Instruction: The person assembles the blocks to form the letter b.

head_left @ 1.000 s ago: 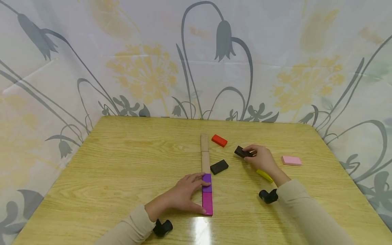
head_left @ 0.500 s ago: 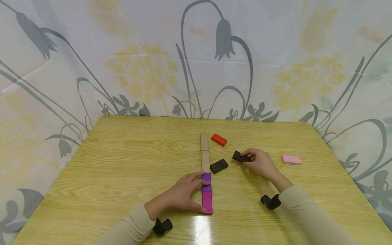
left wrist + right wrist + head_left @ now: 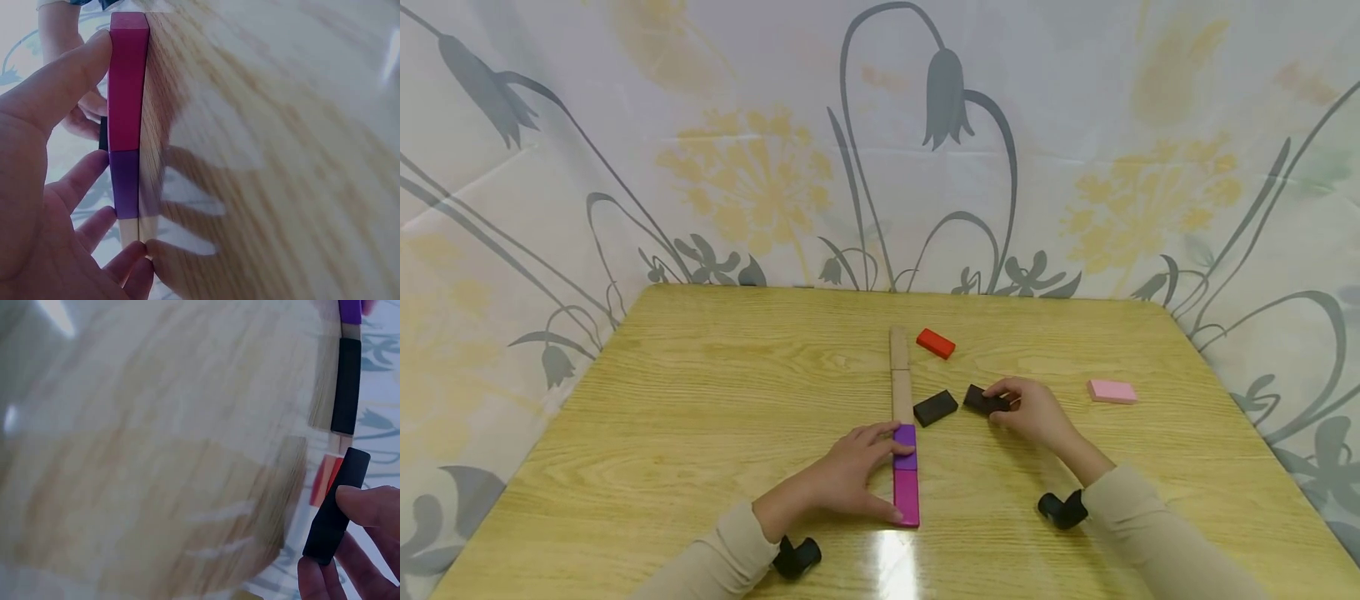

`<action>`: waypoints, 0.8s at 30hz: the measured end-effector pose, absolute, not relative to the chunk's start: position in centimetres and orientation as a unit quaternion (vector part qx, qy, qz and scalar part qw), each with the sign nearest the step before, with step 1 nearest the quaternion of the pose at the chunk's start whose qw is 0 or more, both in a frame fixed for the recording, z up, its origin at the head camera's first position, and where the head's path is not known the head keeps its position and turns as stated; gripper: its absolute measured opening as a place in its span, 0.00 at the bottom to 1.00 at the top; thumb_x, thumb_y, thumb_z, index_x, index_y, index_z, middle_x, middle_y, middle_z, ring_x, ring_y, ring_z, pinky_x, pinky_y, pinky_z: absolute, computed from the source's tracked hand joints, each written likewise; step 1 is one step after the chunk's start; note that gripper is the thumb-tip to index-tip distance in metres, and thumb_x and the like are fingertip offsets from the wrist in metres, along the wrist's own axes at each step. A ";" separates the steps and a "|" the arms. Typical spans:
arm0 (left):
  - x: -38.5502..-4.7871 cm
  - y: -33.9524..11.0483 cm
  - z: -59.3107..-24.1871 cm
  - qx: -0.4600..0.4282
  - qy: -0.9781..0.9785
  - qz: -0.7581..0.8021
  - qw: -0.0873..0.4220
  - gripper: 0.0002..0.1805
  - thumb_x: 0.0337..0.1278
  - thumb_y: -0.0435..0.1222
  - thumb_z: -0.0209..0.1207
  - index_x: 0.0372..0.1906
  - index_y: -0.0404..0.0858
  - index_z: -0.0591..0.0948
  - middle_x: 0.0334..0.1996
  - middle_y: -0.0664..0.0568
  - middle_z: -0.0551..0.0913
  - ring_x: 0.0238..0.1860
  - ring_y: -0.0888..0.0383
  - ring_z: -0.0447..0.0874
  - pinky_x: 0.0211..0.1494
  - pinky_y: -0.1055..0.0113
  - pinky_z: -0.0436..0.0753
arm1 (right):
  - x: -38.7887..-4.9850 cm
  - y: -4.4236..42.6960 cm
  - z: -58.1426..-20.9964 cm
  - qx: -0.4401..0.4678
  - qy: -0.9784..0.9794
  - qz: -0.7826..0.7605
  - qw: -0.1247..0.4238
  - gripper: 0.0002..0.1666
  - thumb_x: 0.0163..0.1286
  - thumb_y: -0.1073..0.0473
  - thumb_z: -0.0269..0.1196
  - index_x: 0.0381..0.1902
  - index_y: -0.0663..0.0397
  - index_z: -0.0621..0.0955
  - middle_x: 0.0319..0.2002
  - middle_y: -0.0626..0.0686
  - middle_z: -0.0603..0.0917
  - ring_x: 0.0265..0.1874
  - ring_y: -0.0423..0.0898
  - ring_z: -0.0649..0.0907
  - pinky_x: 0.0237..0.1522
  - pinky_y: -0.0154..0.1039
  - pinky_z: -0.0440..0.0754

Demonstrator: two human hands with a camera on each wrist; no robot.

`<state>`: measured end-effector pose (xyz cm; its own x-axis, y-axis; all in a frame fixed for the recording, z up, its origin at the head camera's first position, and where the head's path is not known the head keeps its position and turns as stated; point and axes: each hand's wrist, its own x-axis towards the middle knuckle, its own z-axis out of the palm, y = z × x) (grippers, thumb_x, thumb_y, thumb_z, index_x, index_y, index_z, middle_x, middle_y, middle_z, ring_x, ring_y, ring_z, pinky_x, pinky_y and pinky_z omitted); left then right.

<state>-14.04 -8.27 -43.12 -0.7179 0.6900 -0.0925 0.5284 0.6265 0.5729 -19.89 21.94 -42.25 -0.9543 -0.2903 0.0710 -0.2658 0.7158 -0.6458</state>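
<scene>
While the purple block (image 3: pixel 906 462) is touched by the fingertips of the left hand (image 3: pixel 848 473), the magenta block (image 3: pixel 906 493) is met by its thumb at the near end; the fingers are spread and only gently bent. By the right hand (image 3: pixel 1032 410), the held black block (image 3: pixel 979 400) is pinched between thumb and fingers (its other end is uncovered and points toward the row). Whether it is lifted clear of the tabletop (image 3: pixel 737 375) cannot be told.

The held piece is seen to be plain, dark and oblong, slanted in the right wrist view. It is positioned right of the row, just beside the loose black block (image 3: pixel 936 408), from which it is parted by a narrow gap. By that loose block, set at an angle, the space between the held one and the row is taken up; whether the row is touched by it cannot be made out.

The row is formed, end to end from far to near, of the farther wooden block (image 3: pixel 899 347), the nearer wooden block (image 3: pixel 901 396), the purple and the magenta. Beside its far end a red block (image 3: pixel 936 343) is laid aslant; a pink block (image 3: pixel 1112 392) is set well apart, past the right hand. Behind everything, a flower-printed cloth (image 3: pixel 760 175) is hung.
</scene>
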 end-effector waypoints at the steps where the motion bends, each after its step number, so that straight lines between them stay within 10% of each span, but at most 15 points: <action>1: -14.0 -8.3 -43.1 0.343 0.889 0.263 0.153 0.43 0.42 0.58 0.66 0.66 0.48 0.67 0.71 0.50 0.52 0.68 0.47 0.51 0.67 0.48 0.55 | -19.8 21.9 -42.3 -0.153 0.925 -0.347 0.017 0.14 0.54 0.69 0.67 0.41 0.61 0.82 0.43 0.60 0.81 0.40 0.56 0.79 0.39 0.48 0.79; 24: -13.9 -8.2 -43.1 0.342 0.890 0.262 0.149 0.44 0.41 0.58 0.67 0.66 0.47 0.67 0.71 0.50 0.52 0.68 0.48 0.51 0.67 0.48 0.55 | -20.7 21.7 -42.6 -0.159 0.926 -0.340 0.041 0.15 0.54 0.70 0.66 0.42 0.60 0.83 0.45 0.63 0.80 0.40 0.56 0.79 0.38 0.48 0.79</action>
